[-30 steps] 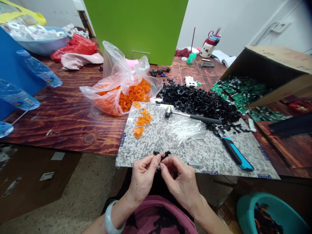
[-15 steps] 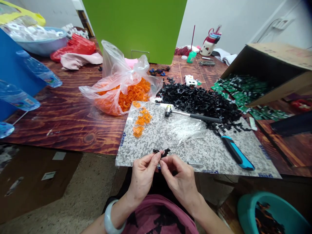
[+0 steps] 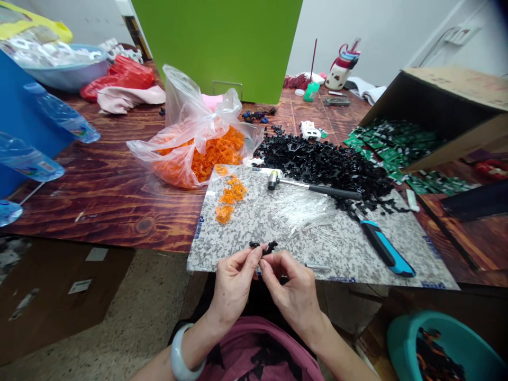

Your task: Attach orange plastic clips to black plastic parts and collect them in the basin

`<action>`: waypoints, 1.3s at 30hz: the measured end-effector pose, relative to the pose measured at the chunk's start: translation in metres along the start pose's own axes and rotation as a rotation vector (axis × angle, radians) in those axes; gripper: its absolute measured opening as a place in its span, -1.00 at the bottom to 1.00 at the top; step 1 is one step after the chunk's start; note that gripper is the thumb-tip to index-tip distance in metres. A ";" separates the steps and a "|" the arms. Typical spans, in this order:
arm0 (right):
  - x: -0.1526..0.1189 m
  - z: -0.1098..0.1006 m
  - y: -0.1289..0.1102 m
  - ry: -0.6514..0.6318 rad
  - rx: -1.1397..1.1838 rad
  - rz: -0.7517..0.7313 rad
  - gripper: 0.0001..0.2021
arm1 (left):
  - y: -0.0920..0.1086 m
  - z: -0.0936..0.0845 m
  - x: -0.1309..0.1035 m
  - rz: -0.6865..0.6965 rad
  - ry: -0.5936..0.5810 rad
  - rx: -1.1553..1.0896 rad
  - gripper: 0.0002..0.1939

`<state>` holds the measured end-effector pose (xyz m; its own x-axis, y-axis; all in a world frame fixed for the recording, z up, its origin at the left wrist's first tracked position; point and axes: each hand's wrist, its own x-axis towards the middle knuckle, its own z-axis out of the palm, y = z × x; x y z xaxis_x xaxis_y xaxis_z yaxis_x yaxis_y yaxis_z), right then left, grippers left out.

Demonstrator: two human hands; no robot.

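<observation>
Between the fingertips of both hands is a small black plastic part (image 3: 271, 247), held over the front edge of a speckled grey board (image 3: 254, 227). My left hand (image 3: 234, 280) pinches its left side between thumb and forefinger. On the other side, my right hand (image 3: 292, 283) closes thumb and fingers on it; the fingers hide much of the part. Beyond the hands lie a heap of thin clear pins (image 3: 304, 211), a small mallet (image 3: 317, 189) and several orange plastic pieces (image 3: 232, 190). Blue-and-black handled pliers (image 3: 387, 248) rest on the board's right.
A pile of black parts (image 3: 317, 161) spreads behind the mallet. To the left sits a plastic bag of orange pieces (image 3: 210, 151). A cardboard box (image 3: 448, 95) spills green circuit boards (image 3: 397, 145) at the right. Below stands a teal bin (image 3: 405, 338). Water bottles (image 3: 63, 114) are at far left.
Both hands keep the same pinch on the black part, with hardly any movement. The view has shifted very slightly.
</observation>
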<state>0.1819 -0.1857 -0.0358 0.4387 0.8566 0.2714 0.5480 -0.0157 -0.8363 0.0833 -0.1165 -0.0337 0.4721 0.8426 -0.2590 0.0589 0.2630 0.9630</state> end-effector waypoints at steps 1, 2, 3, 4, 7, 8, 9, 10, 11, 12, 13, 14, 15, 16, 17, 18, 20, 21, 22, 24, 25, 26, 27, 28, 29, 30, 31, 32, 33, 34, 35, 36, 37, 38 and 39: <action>0.001 0.000 0.000 -0.005 -0.004 0.002 -0.89 | 0.000 0.000 0.000 0.009 -0.003 0.019 -0.73; 0.001 -0.001 -0.001 -0.009 -0.009 0.004 -0.89 | -0.001 0.000 0.001 0.021 -0.008 0.038 -0.73; 0.002 -0.002 -0.002 -0.017 -0.013 0.009 -0.89 | -0.001 -0.001 0.001 0.033 -0.015 0.059 -0.73; 0.003 -0.003 -0.002 -0.025 -0.014 0.016 -0.89 | -0.001 -0.001 0.001 0.048 -0.021 0.080 -0.74; 0.004 -0.006 -0.005 -0.059 -0.003 0.046 -0.89 | -0.003 -0.002 0.002 0.098 -0.026 0.149 -0.74; 0.004 -0.007 -0.005 -0.070 0.004 0.060 -0.90 | -0.004 -0.003 0.002 0.117 -0.022 0.179 -0.74; 0.005 -0.009 -0.005 -0.081 0.010 0.075 -0.91 | -0.004 -0.004 0.002 0.136 -0.020 0.210 -0.73; 0.005 -0.010 -0.005 -0.091 0.012 0.089 -0.92 | -0.005 -0.005 0.003 0.156 -0.021 0.243 -0.73; 0.005 -0.012 -0.004 -0.101 0.007 0.102 -0.93 | -0.005 -0.006 0.003 0.180 -0.023 0.279 -0.72; 0.006 -0.013 -0.004 -0.114 -0.004 0.112 -0.94 | -0.004 -0.007 0.003 0.207 -0.027 0.319 -0.73; 0.007 -0.015 -0.003 -0.128 -0.019 0.114 -0.94 | -0.004 -0.008 0.003 0.238 -0.032 0.366 -0.73; 0.008 -0.017 -0.002 -0.145 -0.037 0.109 -0.94 | -0.003 -0.009 0.004 0.272 -0.043 0.419 -0.73; 0.009 -0.019 -0.002 -0.165 -0.056 0.099 -0.93 | -0.001 -0.010 0.004 0.310 -0.053 0.478 -0.73; 0.011 -0.021 -0.001 -0.186 -0.073 0.085 -0.94 | 0.000 -0.011 0.004 0.347 -0.063 0.539 -0.73; 0.013 -0.023 -0.001 -0.210 -0.090 0.070 -0.94 | 0.001 -0.011 0.004 0.384 -0.075 0.599 -0.72; 0.015 -0.024 -0.001 -0.237 -0.109 0.054 -0.94 | 0.003 -0.012 0.004 0.417 -0.086 0.654 -0.71; 0.018 -0.026 -0.002 -0.292 -0.157 0.026 -0.92 | 0.004 -0.012 0.004 0.474 -0.102 0.739 -0.68; 0.019 -0.027 -0.002 -0.316 -0.186 0.012 -0.91 | 0.004 -0.013 0.004 0.497 -0.108 0.768 -0.66; 0.021 -0.027 -0.002 -0.340 -0.220 -0.002 -0.91 | 0.004 -0.013 0.004 0.517 -0.116 0.787 -0.66; 0.022 -0.028 -0.003 -0.391 -0.292 -0.034 -0.90 | 0.005 -0.015 0.004 0.540 -0.143 0.806 -0.66; 0.023 -0.029 -0.003 -0.424 -0.332 -0.057 -0.90 | 0.005 -0.016 0.004 0.542 -0.164 0.809 -0.67; 0.023 -0.030 -0.003 -0.461 -0.377 -0.088 -0.89 | 0.006 -0.017 0.004 0.536 -0.188 0.810 -0.66; 0.024 -0.032 -0.004 -0.499 -0.421 -0.125 -0.89 | 0.007 -0.019 0.004 0.521 -0.216 0.810 -0.66; 0.024 -0.033 -0.004 -0.536 -0.462 -0.168 -0.88 | 0.008 -0.021 0.004 0.498 -0.248 0.808 -0.66; 0.025 -0.034 -0.005 -0.568 -0.498 -0.214 -0.87 | 0.010 -0.023 0.004 0.469 -0.284 0.805 -0.66; 0.025 -0.036 -0.005 -0.588 -0.528 -0.259 -0.86 | 0.011 -0.025 0.004 0.437 -0.320 0.797 -0.66; 0.026 -0.037 -0.006 -0.600 -0.550 -0.300 -0.85 | 0.013 -0.027 0.004 0.405 -0.357 0.785 -0.67; 0.027 -0.038 -0.006 -0.609 -0.562 -0.336 -0.83 | 0.016 -0.029 0.004 0.374 -0.393 0.771 -0.67; 0.028 -0.040 -0.007 -0.620 -0.565 -0.366 -0.83 | 0.018 -0.031 0.004 0.347 -0.421 0.755 -0.67; 0.029 -0.041 -0.007 -0.632 -0.563 -0.389 -0.83 | 0.020 -0.032 0.004 0.323 -0.445 0.738 -0.66; 0.030 -0.042 -0.007 -0.648 -0.556 -0.403 -0.84 | 0.021 -0.033 0.004 0.299 -0.467 0.722 -0.65; 0.030 -0.043 -0.006 -0.670 -0.541 -0.407 -0.86 | 0.022 -0.034 0.003 0.278 -0.492 0.706 -0.64; 0.030 -0.044 -0.005 -0.693 -0.516 -0.404 -0.89 | 0.023 -0.034 0.003 0.260 -0.515 0.693 -0.64; 0.030 -0.045 -0.004 -0.708 -0.484 -0.398 -0.92 | 0.023 -0.035 0.003 0.243 -0.536 0.682 -0.63; 0.029 -0.045 -0.001 -0.713 -0.446 -0.391 -0.95 | 0.022 -0.035 0.002 0.223 -0.554 0.670 -0.63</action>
<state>0.2260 -0.1835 -0.0053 -0.2958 0.9551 0.0150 0.8527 0.2711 -0.4466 0.0549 -0.0921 -0.0153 0.8805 0.4481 -0.1547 0.3341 -0.3550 0.8731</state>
